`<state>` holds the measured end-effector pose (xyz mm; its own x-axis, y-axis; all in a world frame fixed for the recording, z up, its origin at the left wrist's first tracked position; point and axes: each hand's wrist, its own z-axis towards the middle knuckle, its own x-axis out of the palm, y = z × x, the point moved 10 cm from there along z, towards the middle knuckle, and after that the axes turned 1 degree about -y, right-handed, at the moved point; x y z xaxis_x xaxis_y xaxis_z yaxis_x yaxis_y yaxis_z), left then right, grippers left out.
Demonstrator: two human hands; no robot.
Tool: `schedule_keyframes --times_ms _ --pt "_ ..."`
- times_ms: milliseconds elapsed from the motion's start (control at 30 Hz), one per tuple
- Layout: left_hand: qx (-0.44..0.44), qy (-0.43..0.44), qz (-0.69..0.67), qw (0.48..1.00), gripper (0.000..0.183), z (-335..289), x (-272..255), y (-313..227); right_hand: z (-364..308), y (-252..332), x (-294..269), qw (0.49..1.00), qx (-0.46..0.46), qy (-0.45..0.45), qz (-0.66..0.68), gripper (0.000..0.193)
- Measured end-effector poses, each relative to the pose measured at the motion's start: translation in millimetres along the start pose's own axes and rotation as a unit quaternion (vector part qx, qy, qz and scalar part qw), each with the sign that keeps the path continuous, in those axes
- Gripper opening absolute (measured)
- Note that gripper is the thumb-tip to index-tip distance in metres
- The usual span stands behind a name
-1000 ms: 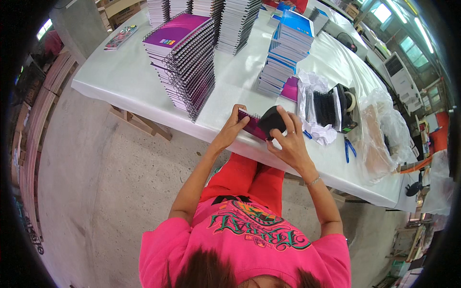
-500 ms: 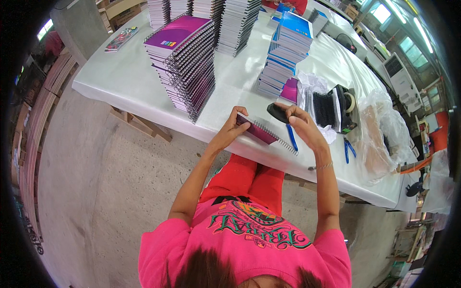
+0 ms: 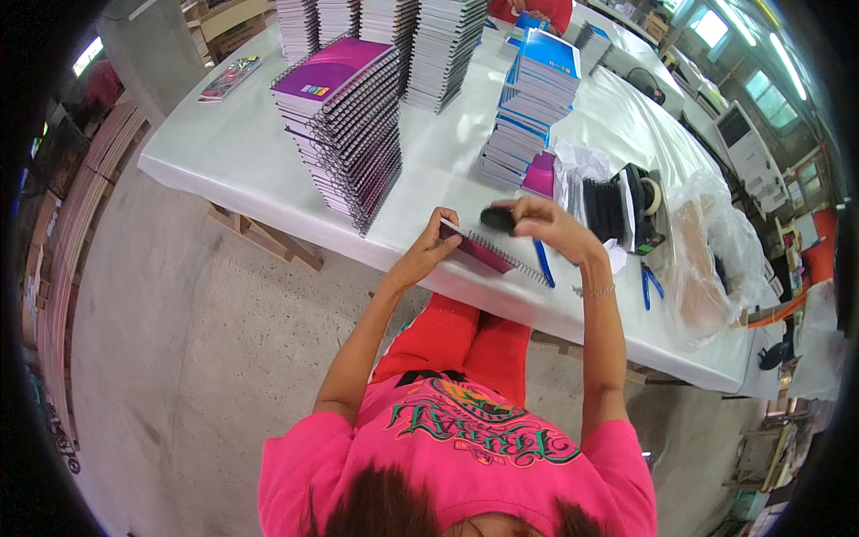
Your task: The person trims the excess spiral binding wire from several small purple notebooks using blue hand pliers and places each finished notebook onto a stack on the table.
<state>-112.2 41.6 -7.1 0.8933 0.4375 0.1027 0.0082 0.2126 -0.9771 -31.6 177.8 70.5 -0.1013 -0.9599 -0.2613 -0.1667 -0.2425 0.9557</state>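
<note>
- The left hand point(image 3: 431, 247) grips a purple notebook point(image 3: 480, 252), its wire coil point(image 3: 534, 274) jutting past one end.
- The right hand point(image 3: 557, 227) holds a dark rounded object point(image 3: 497, 220).
- Stacked spiral notebooks point(image 3: 344, 134) stand on the worktop point(image 3: 215, 157).

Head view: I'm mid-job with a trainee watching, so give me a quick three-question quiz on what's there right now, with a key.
1. Multiple choice: which hand holds the black disc?
A) left
B) right
C) neither

2. True or false: in the picture, the purple stack stands to the left of the blue stack.

3. Fill in: the left hand holds a notebook, and the loose end of its coil sticks out at the ____ end, as seen in the picture.

Key:
1. B, the right hand.
2. True.
3. Right.
</note>
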Motion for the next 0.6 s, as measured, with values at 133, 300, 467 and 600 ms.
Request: schedule_keyframes --times_ms 133,300,467,600 --pt "0.005 -0.004 -0.03 1.0 0.028 2.1 -6.4 -1.1 11.2 1.7 1.5 0.976 0.03 -0.055 -0.207 0.028" --pt "0.018 -0.005 -0.026 0.999 0.027 3.6 -4.3 3.6 5.2 -9.5 25.1 0.995 0.028 0.027 0.088 0.03" --pt "0.003 -0.012 -0.032 0.999 0.024 9.6 -4.6 4.6 20.5 -29.1 12.1 0.999 0.022 -0.004 -0.046 0.019" --pt "-0.013 -0.003 -0.06 0.998 0.024 7.6 3.1 5.4 14.6 -48.2 9.8 0.997 0.058 -0.028 -0.04 0.02"
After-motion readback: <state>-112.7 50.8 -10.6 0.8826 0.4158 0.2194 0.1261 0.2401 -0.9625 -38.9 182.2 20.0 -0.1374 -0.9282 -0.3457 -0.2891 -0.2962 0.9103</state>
